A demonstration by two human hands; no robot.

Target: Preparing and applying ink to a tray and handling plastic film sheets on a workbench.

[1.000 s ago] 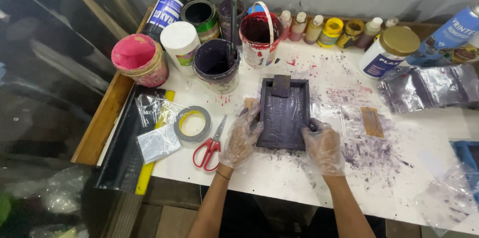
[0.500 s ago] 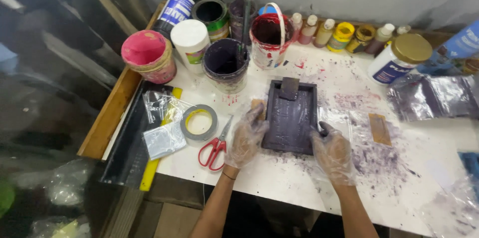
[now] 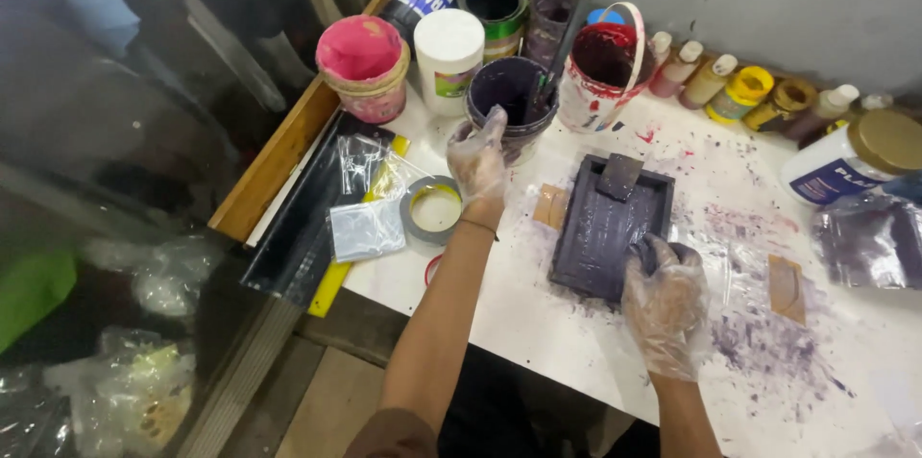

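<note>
The paint-splattered white table (image 3: 538,343) carries a dark purple rectangular mould tray (image 3: 607,228) at its middle. The right hand (image 3: 663,302), in a clear plastic glove, sits at the tray's near right corner, its fingers clenched on the rim. Beyond the tray's far left corner stands a dark purple paint tub (image 3: 509,98); the gloved left hand (image 3: 478,158) touches its near rim, fingers loosely curled, holding nothing. Left of the tray lies a grey tape roll (image 3: 432,210).
</note>
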